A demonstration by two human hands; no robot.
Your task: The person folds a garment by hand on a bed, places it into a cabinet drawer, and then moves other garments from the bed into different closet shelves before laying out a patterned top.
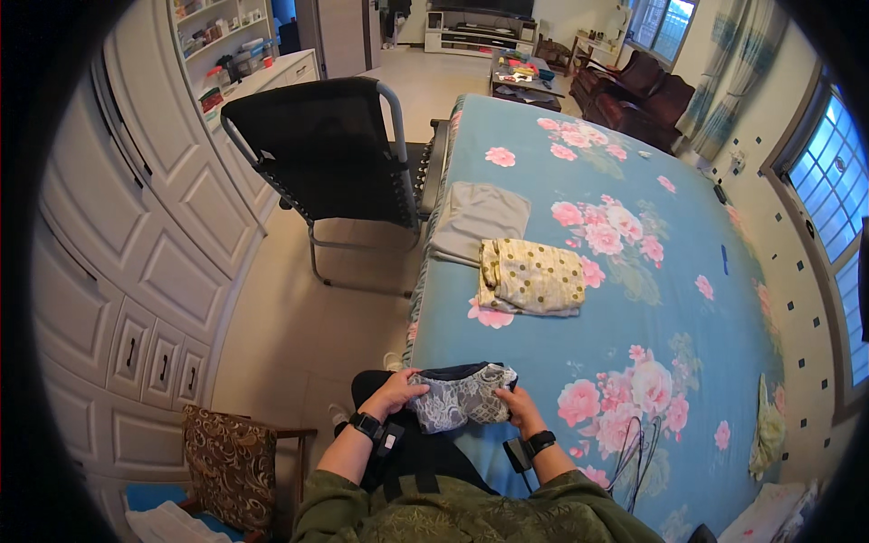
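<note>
"Grey-and-white lace is stretched between two hands; what exactly is being held?"

"A lace bra [462, 403], dark along its upper edge. Its left end is pinched by the left hand [398, 391], with the thumb laid over the lace, and its right end is gripped by the right hand [520, 407]."

"And where is it held?"

"In front of the lap [434, 455], at the near left edge of the bed [670, 299]. Whether the blue sheet [507, 348], printed with pink flowers, is touched by it cannot be told."

"Is anything worn on the wrists?"

"A black wristband [366, 423] is strapped on the left and a dark watch-like band [541, 442] on the right; the arms are covered to about the elbow by olive green sleeves [330, 502]."

"What is laid farther out?"

"A yellow dotted cloth [534, 279] is placed ahead, folded, and a grey folded cloth [480, 217] is partly covered by it. Thin black cables [638, 457] are draped to the right."

"And around the bed?"

"A black folding chair [317, 154] is stood to the left, before white wardrobes [145, 235]. Nearer, a brown patterned cushion [231, 463] is propped on a wooden chair [294, 452]."
</note>
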